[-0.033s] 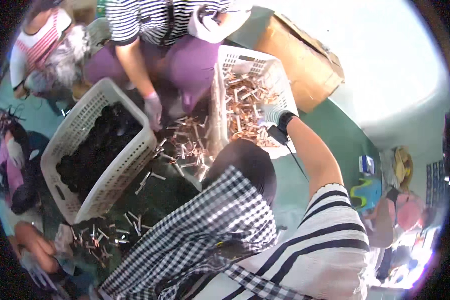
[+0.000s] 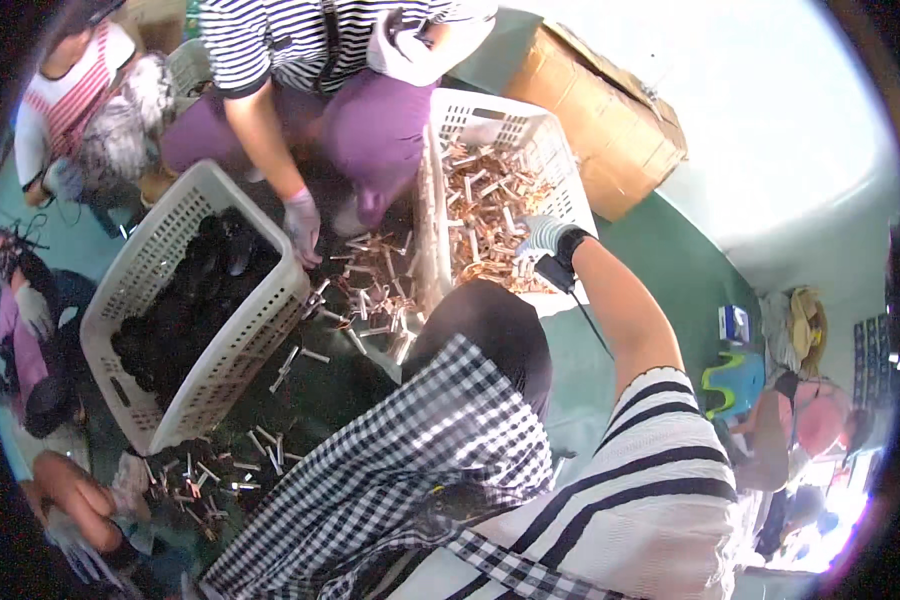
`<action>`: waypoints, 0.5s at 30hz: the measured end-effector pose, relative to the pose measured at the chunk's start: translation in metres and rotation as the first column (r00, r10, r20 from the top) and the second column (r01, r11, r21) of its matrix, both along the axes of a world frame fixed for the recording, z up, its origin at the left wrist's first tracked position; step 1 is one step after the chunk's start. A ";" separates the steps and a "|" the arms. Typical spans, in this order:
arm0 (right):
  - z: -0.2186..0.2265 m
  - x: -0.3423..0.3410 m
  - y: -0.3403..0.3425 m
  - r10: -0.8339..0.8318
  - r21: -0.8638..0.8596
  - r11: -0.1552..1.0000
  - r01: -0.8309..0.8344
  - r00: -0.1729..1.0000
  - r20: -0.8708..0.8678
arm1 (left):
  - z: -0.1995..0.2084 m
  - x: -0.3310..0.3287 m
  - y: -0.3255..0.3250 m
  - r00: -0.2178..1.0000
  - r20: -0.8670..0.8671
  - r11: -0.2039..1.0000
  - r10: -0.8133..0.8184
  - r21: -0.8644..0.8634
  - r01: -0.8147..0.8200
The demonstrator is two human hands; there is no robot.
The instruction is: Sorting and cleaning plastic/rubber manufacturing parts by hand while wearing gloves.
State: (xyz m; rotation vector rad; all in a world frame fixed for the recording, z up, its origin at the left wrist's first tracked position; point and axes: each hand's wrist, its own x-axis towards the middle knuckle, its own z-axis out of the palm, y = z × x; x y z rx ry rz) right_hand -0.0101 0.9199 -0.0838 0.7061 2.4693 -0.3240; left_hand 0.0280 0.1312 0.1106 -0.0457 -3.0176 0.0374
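My right hand (image 2: 542,240), in a white and grey striped glove with a black band and a small black device at the wrist, reaches into a white perforated plastic basket (image 2: 572,170). Its fingers are parted over a heap of small copper-coloured strips with whitish bars (image 2: 485,205), touching the top of the heap. I see nothing held in it. A thin black cable trails from the wrist device. My left hand is not visible.
A second white basket (image 2: 235,365) holds dark material (image 2: 205,290). Loose strips (image 2: 375,295) lie on the floor between the baskets. Opposite me, a co-worker's gloved hand (image 2: 302,225) hangs near them. A cardboard box (image 2: 595,115) stands behind. Other people sit at left, their gloved hands visible.
My right hand, blurred before, now shows sharply at nearly the same spot over the strips. The view has shifted slightly.
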 end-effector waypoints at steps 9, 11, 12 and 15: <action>-0.085 0.042 0.015 -0.041 -0.113 0.990 0.079 0.953 0.301 | -0.003 -0.010 0.014 0.995 0.074 0.990 0.072 -0.125 -0.063; -0.093 0.045 0.026 -0.037 -0.115 0.990 0.083 0.934 0.356 | -0.005 -0.020 0.022 0.989 0.119 0.993 0.088 -0.094 -0.077; -0.100 0.041 0.029 -0.017 -0.139 0.988 0.074 0.927 0.375 | -0.073 -0.008 -0.096 0.983 -0.150 0.994 -0.110 0.008 0.113; -0.095 0.052 0.049 -0.038 -0.139 0.984 0.114 0.889 0.456 | -0.021 -0.036 0.016 0.992 0.123 0.982 0.004 -0.187 0.019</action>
